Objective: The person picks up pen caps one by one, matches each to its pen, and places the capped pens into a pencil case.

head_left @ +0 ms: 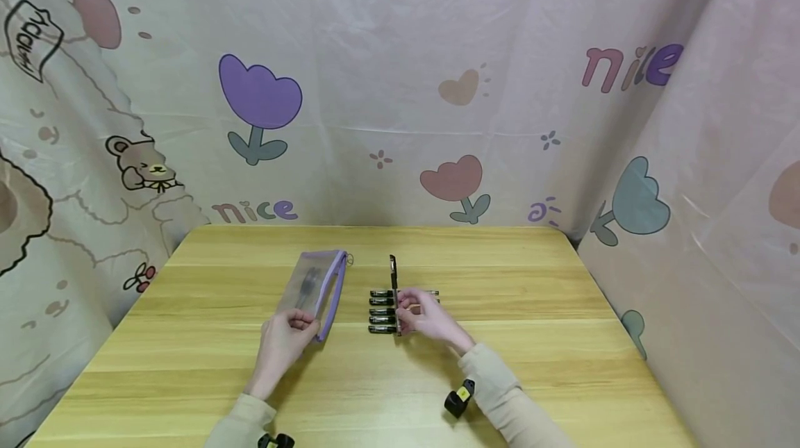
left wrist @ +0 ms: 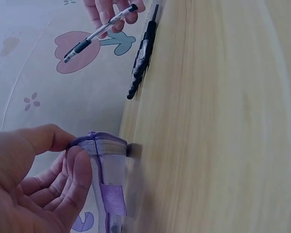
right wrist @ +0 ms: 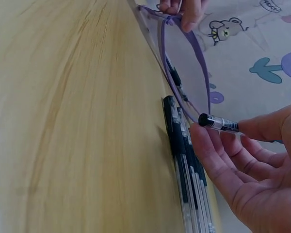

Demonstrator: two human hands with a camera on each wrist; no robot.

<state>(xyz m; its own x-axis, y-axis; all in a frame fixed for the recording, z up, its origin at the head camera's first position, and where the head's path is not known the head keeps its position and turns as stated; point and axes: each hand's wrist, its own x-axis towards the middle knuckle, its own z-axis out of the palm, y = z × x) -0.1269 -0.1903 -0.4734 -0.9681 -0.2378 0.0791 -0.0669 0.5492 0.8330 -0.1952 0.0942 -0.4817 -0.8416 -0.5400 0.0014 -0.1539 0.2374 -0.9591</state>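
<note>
In the head view my left hand [head_left: 289,339] pinches the near end of a see-through mesh pencil pouch [head_left: 340,276] with purple edging. The pouch's zip side gapes toward the right, and dark pen shapes [head_left: 309,285] show through the mesh. My right hand [head_left: 428,316] holds a clear gel pen [head_left: 393,269] with black ends between thumb and fingers. That pen is raised above a row of several similar pens [head_left: 382,311] on the table. In the right wrist view, the held pen's end [right wrist: 218,122] sits close to the pouch opening [right wrist: 207,82].
The wooden table [head_left: 187,337] runs back to a hanging printed cloth [head_left: 375,87], with more cloth at both sides. Black wrist cameras [head_left: 459,398] are on both sleeves. A small ring pull [head_left: 350,259] hangs at the pouch's far corner.
</note>
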